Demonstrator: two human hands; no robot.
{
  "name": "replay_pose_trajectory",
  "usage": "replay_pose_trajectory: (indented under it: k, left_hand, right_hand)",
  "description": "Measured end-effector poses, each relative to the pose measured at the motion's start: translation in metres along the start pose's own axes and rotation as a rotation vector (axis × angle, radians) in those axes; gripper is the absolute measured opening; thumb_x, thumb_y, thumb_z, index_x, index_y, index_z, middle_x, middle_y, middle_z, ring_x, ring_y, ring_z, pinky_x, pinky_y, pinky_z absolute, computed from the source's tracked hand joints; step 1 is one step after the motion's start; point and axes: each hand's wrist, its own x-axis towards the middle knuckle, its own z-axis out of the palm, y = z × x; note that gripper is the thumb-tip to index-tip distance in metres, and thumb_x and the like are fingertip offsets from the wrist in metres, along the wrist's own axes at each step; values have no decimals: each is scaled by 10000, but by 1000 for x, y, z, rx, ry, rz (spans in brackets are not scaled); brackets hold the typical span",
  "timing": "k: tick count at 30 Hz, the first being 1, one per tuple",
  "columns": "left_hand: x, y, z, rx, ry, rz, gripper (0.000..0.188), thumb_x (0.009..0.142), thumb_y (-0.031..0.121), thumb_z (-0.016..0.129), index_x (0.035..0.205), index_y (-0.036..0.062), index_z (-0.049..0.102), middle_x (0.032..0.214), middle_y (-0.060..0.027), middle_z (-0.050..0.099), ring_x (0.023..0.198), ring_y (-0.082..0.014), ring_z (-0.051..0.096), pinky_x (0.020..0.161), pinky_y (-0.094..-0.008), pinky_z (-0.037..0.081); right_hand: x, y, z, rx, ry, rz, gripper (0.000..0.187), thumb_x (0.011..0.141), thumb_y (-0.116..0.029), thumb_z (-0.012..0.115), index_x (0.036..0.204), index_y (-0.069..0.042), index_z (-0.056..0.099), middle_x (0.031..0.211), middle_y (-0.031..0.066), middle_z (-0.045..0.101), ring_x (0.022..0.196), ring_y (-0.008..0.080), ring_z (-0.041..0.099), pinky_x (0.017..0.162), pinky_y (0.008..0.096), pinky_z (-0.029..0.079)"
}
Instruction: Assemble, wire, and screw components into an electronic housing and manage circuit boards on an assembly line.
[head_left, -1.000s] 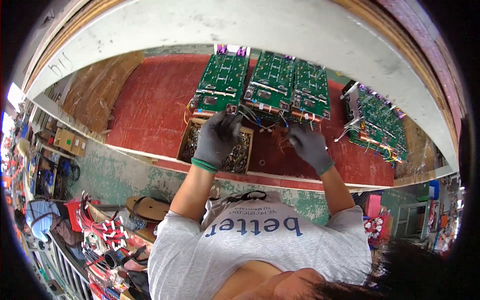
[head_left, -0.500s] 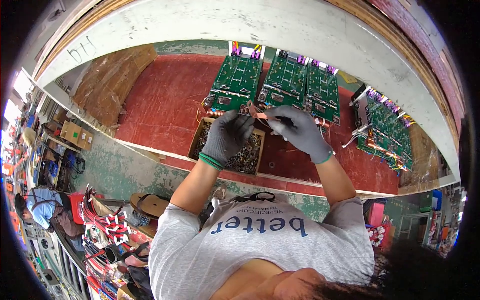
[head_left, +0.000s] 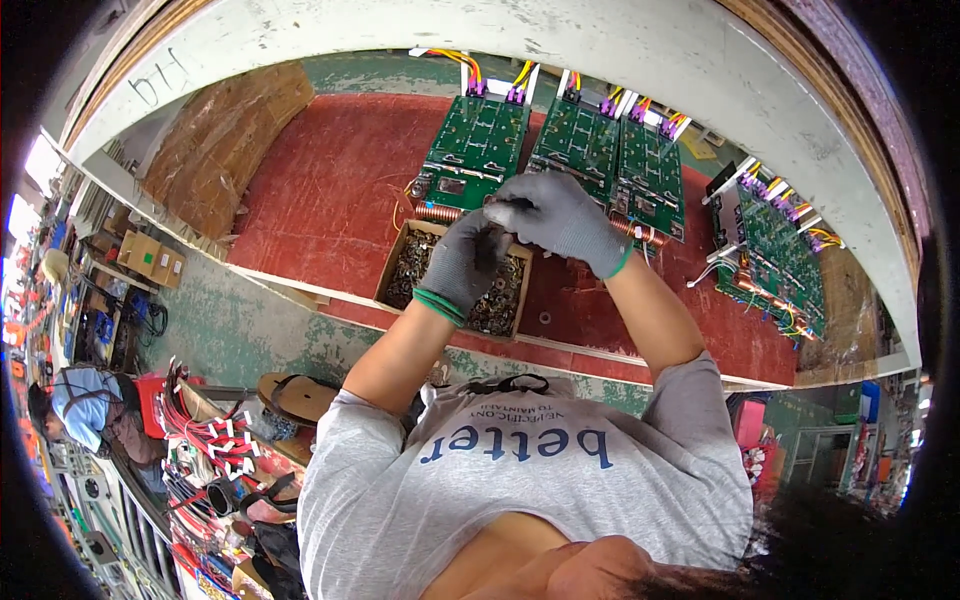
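Both grey-gloved hands meet above the open cardboard box of small dark metal parts (head_left: 455, 285) on the red bench top (head_left: 320, 190); left hand (head_left: 468, 262) fingers curled, right hand (head_left: 555, 212) pinched, perhaps on something tiny, beside three green circuit boards (head_left: 570, 150)

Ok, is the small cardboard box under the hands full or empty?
Partly full. The open-topped brown cardboard box holds a layer of small dark metal parts across its bottom; the gloved left hand hides the middle.
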Motion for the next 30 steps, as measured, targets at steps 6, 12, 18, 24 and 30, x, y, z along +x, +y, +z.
replay_pose_trajectory:
  k: [6,12,18,24,30]
  left_hand:
    - [3,-1,-7,-11,72,4,98,913,100,534,973,109,612,875,13,613,780,-85,589,661,-189,490]
    - [-6,5,-3,38,122,-51,99,912,146,549,947,100,630,877,-1,636,742,-96,604,602,-182,500]
    - [-11,4,14,6,135,19,118,905,118,537,972,87,630,870,-14,650,727,-111,610,582,-186,511]
    - [4,2,-19,49,-1,-40,206,937,60,456,1097,101,579,1048,-35,605,971,-121,594,725,-188,510]
    - [12,-7,-30,254,34,78,107,915,101,507,922,105,614,817,13,616,676,-79,565,569,-171,492]
  right_hand:
    - [-64,19,38,121,126,90,197,821,-225,693,947,-75,675,803,102,662,666,244,656,589,352,499]
    - [-56,26,76,-430,-358,179,229,805,-346,662,876,-130,691,824,89,676,750,289,674,633,419,523]
    - [-45,34,105,-611,-447,234,230,797,-285,641,932,-99,653,811,104,680,732,272,683,614,435,536]
    - [-50,15,77,-445,-252,156,179,768,-163,638,925,-88,677,795,119,684,752,306,679,633,453,537]
    - [-30,10,9,107,140,161,187,826,-213,685,941,-66,667,841,114,678,802,249,685,720,347,525]
